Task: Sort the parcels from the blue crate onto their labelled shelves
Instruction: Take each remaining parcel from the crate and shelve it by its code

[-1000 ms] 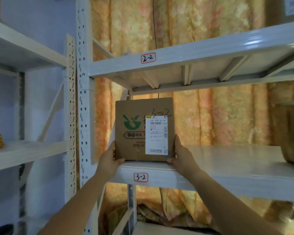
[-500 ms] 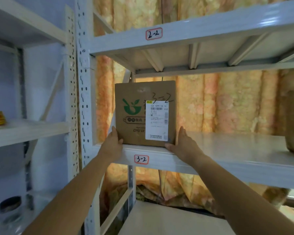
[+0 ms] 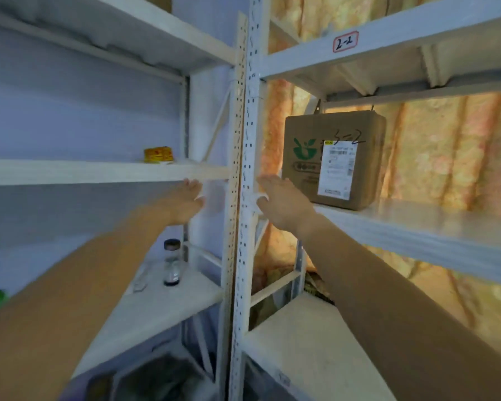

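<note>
A brown cardboard parcel [image 3: 334,157] with a green logo, a white shipping label and "3-2" handwritten on it stands upright on the white metal shelf [image 3: 417,227] at the right. Above it, another shelf carries a "2-2" tag [image 3: 345,41]. My right hand [image 3: 284,201] hovers with straight fingers just left of the parcel, in front of the perforated upright, apart from the box. My left hand [image 3: 185,202] is stretched out with relaxed fingers further left, below the neighbouring rack's shelf edge. Both hands hold nothing. The blue crate is out of view.
Two perforated white uprights [image 3: 243,198] divide the racks. The left rack holds a yellow packet [image 3: 158,154] on its middle shelf and a small glass jar [image 3: 171,263] with a dark lid lower down. An orange patterned curtain [image 3: 446,154] hangs behind the right rack.
Both hands have let go of the parcel and drawn away to its left. The parcel stays on the shelf. The view has swung left and down.
</note>
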